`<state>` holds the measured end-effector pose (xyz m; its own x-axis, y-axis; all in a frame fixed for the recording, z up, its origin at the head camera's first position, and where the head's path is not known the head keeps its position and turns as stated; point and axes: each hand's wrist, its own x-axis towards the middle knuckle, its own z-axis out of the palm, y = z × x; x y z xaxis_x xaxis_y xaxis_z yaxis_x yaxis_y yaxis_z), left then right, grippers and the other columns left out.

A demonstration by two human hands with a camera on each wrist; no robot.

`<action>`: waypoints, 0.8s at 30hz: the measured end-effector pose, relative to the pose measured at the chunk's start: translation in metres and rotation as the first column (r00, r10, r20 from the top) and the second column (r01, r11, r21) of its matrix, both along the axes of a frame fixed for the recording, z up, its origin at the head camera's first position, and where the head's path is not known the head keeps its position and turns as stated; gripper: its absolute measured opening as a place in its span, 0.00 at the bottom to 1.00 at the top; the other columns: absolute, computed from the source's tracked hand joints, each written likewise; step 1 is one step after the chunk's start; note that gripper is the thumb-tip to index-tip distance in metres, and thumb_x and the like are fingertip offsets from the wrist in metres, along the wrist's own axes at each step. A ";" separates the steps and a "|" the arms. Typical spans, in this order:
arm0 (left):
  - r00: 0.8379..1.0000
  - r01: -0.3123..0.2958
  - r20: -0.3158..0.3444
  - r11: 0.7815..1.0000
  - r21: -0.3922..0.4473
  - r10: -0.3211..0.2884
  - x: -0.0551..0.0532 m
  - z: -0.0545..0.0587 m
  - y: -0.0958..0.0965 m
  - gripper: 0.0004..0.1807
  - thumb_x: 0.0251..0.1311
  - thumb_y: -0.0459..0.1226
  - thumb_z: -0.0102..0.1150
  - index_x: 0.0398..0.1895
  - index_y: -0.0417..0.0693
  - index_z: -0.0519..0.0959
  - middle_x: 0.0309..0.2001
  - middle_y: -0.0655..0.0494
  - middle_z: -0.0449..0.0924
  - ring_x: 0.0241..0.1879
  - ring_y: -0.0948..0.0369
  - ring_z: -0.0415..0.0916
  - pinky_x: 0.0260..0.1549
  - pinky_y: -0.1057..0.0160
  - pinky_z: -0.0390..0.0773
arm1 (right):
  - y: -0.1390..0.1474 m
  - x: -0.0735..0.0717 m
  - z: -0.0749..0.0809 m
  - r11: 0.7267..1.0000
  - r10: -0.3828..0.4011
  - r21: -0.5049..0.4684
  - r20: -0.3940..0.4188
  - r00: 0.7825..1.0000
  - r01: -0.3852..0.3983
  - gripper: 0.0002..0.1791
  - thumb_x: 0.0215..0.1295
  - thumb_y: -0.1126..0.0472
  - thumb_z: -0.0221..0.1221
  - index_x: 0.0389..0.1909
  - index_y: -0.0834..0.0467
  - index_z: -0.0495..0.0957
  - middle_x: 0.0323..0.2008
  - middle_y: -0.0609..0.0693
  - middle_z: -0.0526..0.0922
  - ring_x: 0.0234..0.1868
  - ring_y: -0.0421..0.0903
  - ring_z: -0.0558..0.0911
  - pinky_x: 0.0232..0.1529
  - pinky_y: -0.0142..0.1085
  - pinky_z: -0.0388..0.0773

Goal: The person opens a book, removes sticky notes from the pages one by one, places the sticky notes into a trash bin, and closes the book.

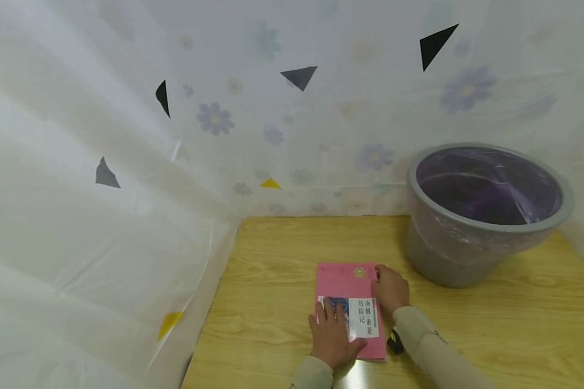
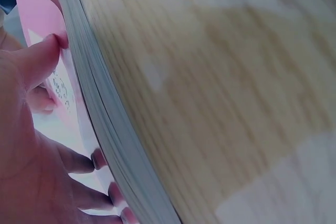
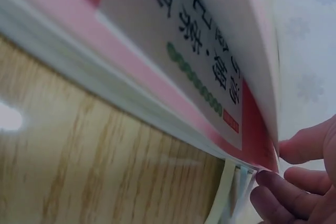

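Note:
A pink book (image 1: 343,278) with a white title panel and a picture lies on the wooden table. My left hand (image 1: 332,335) rests on the lower part of its cover, fingers spread. In the left wrist view the thumb (image 2: 44,59) touches the pink cover beside the thick page edges (image 2: 100,93). At the far right corner, my right hand (image 1: 391,289) pinches the book between thumb and fingers. The right wrist view shows that corner (image 3: 265,161) by the fingertips, with pale strips (image 3: 223,190) sticking out beneath it.
A grey bucket (image 1: 440,259) lined with clear plastic stands at the back right of the table (image 1: 267,270). Beside the right wrist is a small black and yellow object (image 1: 395,342). Flower-patterned sheeting (image 1: 321,135) hangs behind; white sheeting (image 1: 78,243) hangs left.

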<state>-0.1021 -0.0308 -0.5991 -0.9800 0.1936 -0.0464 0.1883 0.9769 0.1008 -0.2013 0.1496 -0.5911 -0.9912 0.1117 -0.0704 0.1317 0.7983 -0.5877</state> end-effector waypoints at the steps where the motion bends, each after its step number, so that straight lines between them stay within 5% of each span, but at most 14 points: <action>1: 1.000 0.000 -0.001 1.000 0.001 0.000 0.000 0.000 0.000 0.59 0.46 0.76 0.56 0.72 0.43 0.65 0.73 0.35 0.61 0.72 0.39 0.60 0.63 0.36 0.66 | 0.000 0.000 -0.001 1.000 -0.002 -0.016 0.014 1.000 0.002 0.26 0.67 0.61 0.53 0.63 0.68 0.71 0.53 0.65 0.82 0.53 0.63 0.81 0.55 0.59 0.75; 12: 0.994 -0.021 0.110 0.999 0.026 0.018 -0.004 0.005 -0.005 0.52 0.55 0.73 0.49 0.74 0.49 0.63 0.75 0.39 0.58 0.75 0.40 0.56 0.68 0.34 0.60 | 0.007 -0.004 -0.012 0.969 -0.032 -0.243 0.093 0.995 0.054 0.30 0.67 0.59 0.52 0.69 0.66 0.65 0.60 0.66 0.77 0.60 0.63 0.76 0.63 0.59 0.71; 18: 0.997 -0.027 0.078 0.998 0.061 0.022 -0.009 0.012 -0.008 0.41 0.62 0.66 0.49 0.69 0.48 0.70 0.72 0.39 0.65 0.72 0.41 0.62 0.66 0.32 0.62 | 0.005 -0.005 -0.003 0.930 -0.039 -0.360 0.121 0.992 0.080 0.32 0.68 0.55 0.53 0.70 0.65 0.65 0.57 0.64 0.77 0.55 0.58 0.78 0.57 0.52 0.76; 24: 0.992 -0.052 0.123 0.989 0.136 0.036 -0.014 0.017 -0.011 0.36 0.65 0.61 0.48 0.67 0.47 0.72 0.71 0.41 0.66 0.71 0.42 0.63 0.66 0.32 0.61 | 0.000 0.001 0.010 0.914 0.024 -0.404 0.140 0.990 0.035 0.28 0.71 0.53 0.52 0.64 0.66 0.71 0.55 0.66 0.80 0.52 0.57 0.81 0.52 0.49 0.80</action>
<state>-0.1160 -0.0420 -0.5826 -0.9766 0.1633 -0.1397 0.1239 0.9591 0.2546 -0.2004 0.1496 -0.5808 -0.9675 0.0503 -0.2477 0.2395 0.4953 -0.8350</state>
